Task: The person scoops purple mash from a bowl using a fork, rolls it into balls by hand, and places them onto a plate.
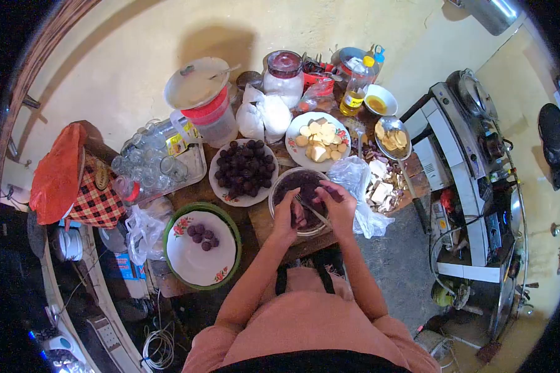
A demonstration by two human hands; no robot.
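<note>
Both my hands are over a round bowl (274, 214) of dark purple mash (292, 181). At its left side, my left hand (287, 214) has its fingers curled inward; what lies in them is too small to make out. Opposite it, my right hand (338, 204) has fingers drawn together at the mash, and their contents are hidden. A metal utensil (315, 214) slants through the bowl between the hands. To the left, a plate (221, 188) carries a heap of dark purple balls (244, 168). Several more purple balls (203, 237) lie in a white, flower-patterned dish (196, 264) with a green rim.
Behind the bowl is a plate of pale slices (319, 140). On the right are a plastic bag (353, 180), chopped pieces (382, 183) and a skimmer (393, 137). Glass jars (162, 165), a red-lidded jar (284, 78) and an oil bottle (356, 93) stand farther back. A stove (457, 137) is at right.
</note>
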